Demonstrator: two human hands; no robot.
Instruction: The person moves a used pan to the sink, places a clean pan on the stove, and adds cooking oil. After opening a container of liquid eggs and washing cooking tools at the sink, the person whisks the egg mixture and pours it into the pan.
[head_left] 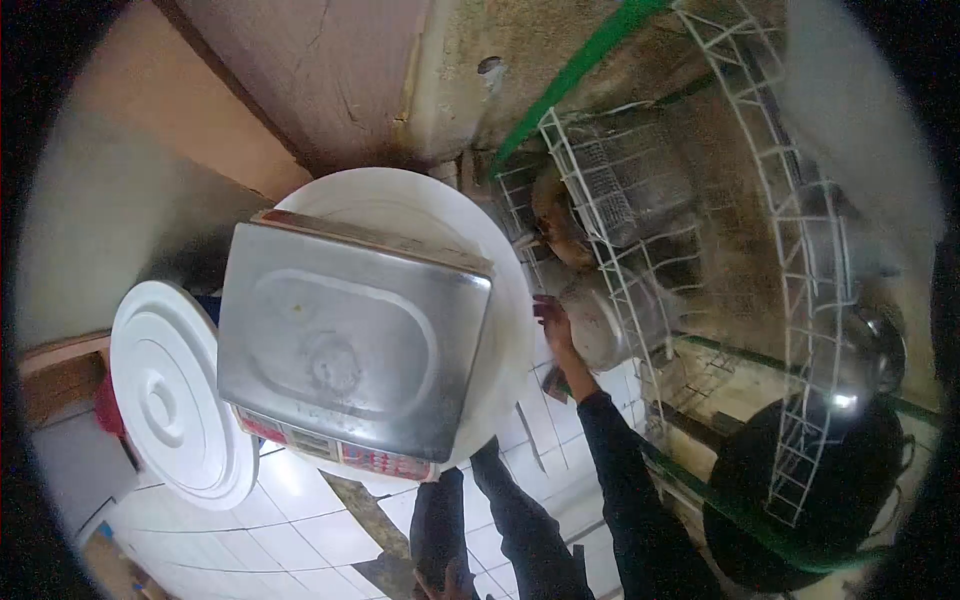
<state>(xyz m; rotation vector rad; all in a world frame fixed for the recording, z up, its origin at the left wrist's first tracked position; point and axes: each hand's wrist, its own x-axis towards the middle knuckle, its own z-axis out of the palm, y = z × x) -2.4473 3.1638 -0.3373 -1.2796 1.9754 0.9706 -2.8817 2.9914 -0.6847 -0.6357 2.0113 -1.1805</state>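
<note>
My right hand [553,325] reaches out past a dark sleeve to the right side of a large white round tub [515,285]. Its fingers look stretched and slightly apart, their tips at the tub's edge. On top of the tub sits a weighing scale [345,335] with a wide metal pan and a red-and-white keypad panel along its near side. At the bottom edge a small patch of skin below a dark garment may be my left hand [445,585]; its fingers cannot be made out.
A white round lid [165,400] leans at the left of the scale. White wire racks [610,240] on a green frame [590,70] stand at the right, holding dishes. A large black pan [800,490] and a shiny metal bowl [875,345] are at the lower right. White tiles [310,515] cover the floor.
</note>
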